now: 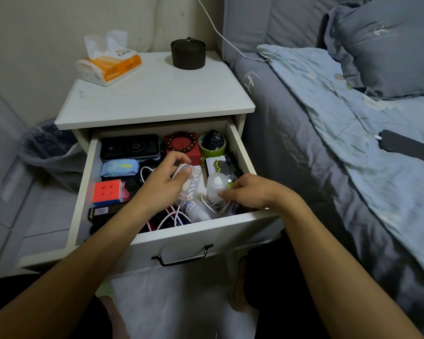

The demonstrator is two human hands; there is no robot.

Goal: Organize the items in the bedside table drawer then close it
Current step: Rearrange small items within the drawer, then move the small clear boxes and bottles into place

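The left hand (pixel 165 181) is curled round a clear plastic bag of dice (pixel 191 183) in the middle of the open drawer (pixel 181 234), while the right hand (pixel 245 193), just beside it and not touching it, pinches at a small white bottle (pixel 216 184) and the tangle of white cable (pixel 174 217) near the drawer's front right corner. The 2 hands are apart, each closed on its own thing. The sorting step appears to be in hand, with the drawer pulled fully out and the closing not yet begun; the next move likely calls for lifting the soft bag clear without snagging the cable loops, then finding it a free spot. The bag is thin, crinkled film with small hard cubes inside; the bottle is smooth, rounded plastic, and a second white bottle (pixel 197 212) lies on its side below the hands. To the left of the left hand sit a glossy puzzle cube (pixel 107 192) with an orange-red face, a soft blue wipes pack (pixel 120 167), and a dark flat box (pixel 108 211). Beyond the hands lie a black rectangular case (pixel 130 146), a red box (pixel 181 149) with a ring of round wooden beads (pixel 181 140) on it, and a green tape roll (pixel 212 146). Further off, on the table top (pixel 157 94), stand a tissue pack (pixel 109 66) and a dark round tin (pixel 187 53). Below the hands, the drawer front carries a black metal handle (pixel 182 256).
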